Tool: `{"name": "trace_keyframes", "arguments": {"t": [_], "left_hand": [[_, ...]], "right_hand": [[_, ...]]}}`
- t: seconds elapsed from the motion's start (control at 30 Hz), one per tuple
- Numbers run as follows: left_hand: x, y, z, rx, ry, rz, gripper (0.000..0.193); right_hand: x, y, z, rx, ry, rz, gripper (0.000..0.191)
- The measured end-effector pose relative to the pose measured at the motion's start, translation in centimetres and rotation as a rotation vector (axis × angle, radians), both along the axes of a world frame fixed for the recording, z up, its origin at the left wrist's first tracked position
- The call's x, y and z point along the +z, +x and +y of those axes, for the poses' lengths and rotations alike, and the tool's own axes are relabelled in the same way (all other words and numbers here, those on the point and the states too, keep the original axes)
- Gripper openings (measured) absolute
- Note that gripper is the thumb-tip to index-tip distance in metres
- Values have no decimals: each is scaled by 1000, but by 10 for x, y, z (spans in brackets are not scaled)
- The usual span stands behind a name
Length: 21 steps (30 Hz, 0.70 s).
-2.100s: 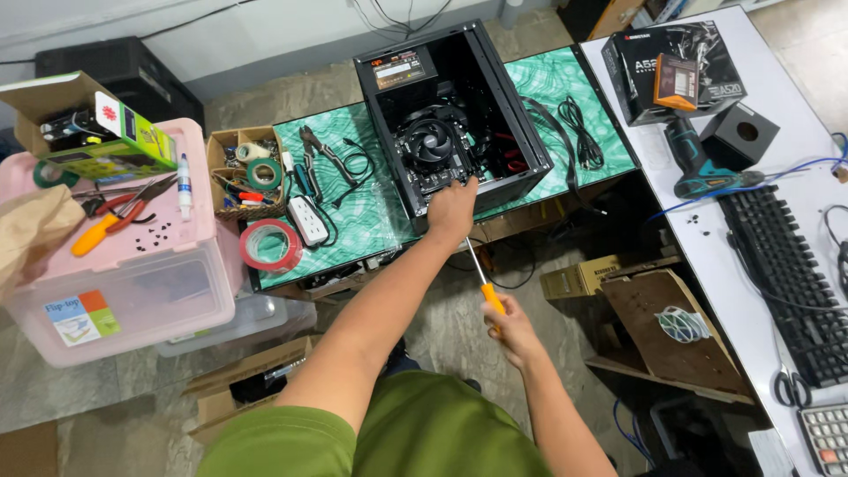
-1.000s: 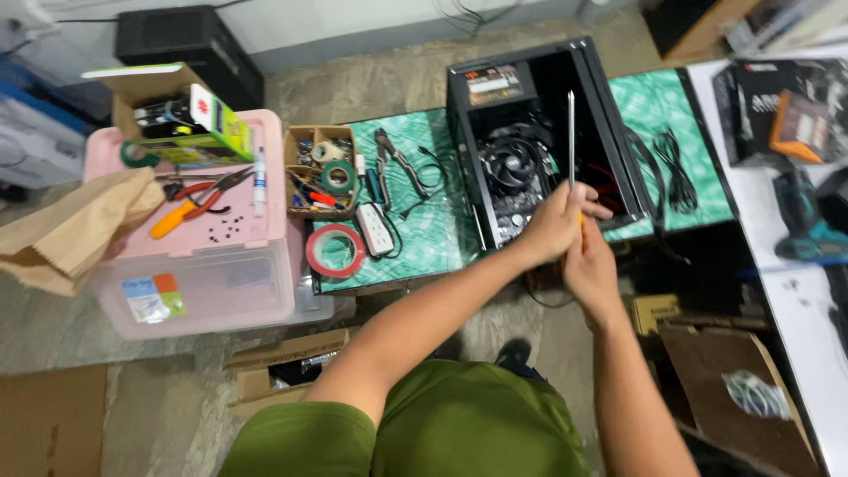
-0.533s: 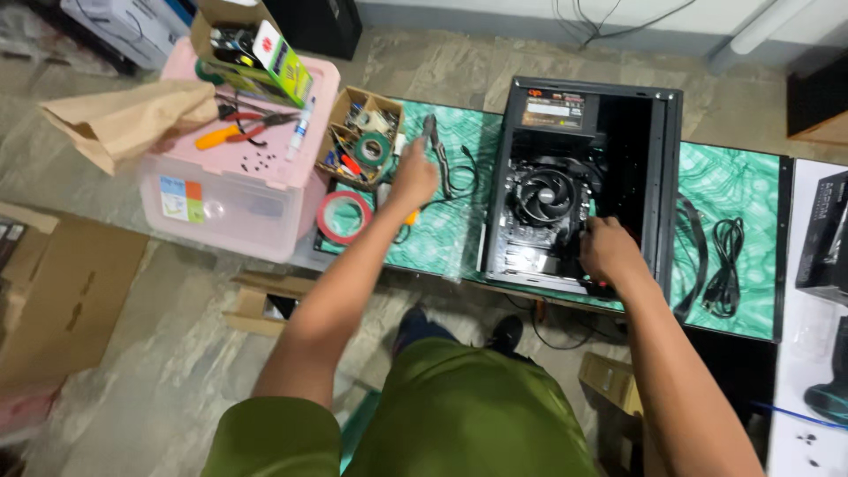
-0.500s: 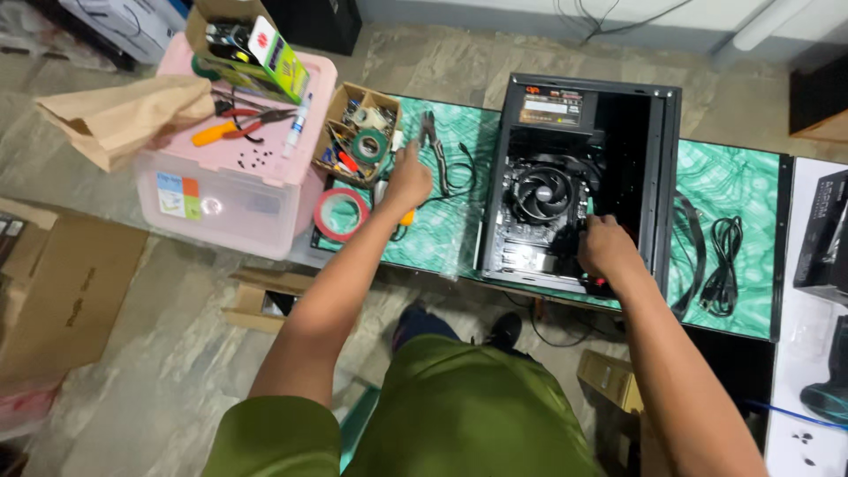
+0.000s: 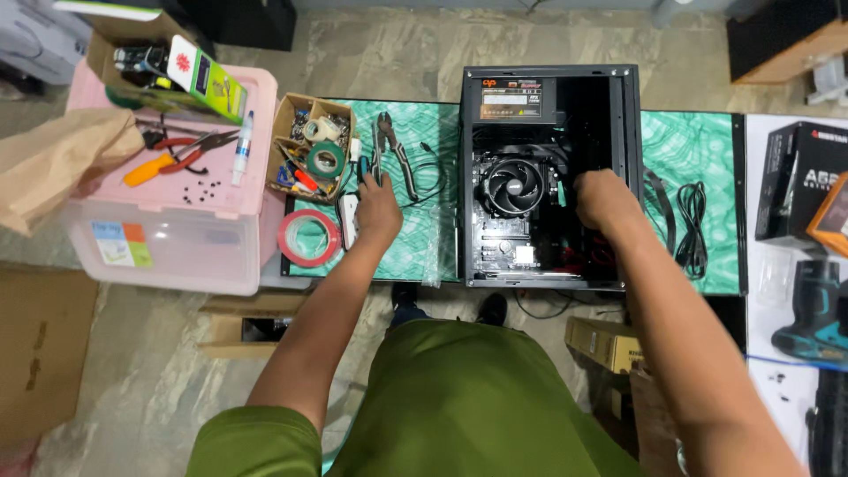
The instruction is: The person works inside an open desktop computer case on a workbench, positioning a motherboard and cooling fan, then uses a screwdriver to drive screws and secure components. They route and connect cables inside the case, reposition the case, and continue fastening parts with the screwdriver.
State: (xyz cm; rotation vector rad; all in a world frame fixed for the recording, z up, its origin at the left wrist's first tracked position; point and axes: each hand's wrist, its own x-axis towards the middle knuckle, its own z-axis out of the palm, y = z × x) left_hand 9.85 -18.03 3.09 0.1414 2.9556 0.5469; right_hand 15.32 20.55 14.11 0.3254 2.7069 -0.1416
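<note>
Green marbled desk (image 5: 689, 141) under us, our left hand (image 5: 378, 208) curls onto tools, our right hand (image 5: 603, 196), grip hidden, could snag cables inside the open computer case (image 5: 548, 177).

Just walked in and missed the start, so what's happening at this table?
A person in a green shirt leans over an open computer case lying on a green mat. The right hand is inside the case beside the cooler fan. The left hand rests on the mat by the pliers and red tape roll.
</note>
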Motion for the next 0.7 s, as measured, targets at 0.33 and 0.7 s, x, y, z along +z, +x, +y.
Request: {"name": "trace_keyframes", "arguments": {"t": [0.33, 0.7], "left_hand": [[4, 3, -5, -80, -3, 127, 58], [89, -8, 71, -292, 706, 399, 46]], "right_hand": [[-50, 22, -40, -75, 341, -261, 27], [-40, 43, -58, -24, 510, 86, 22]]}}
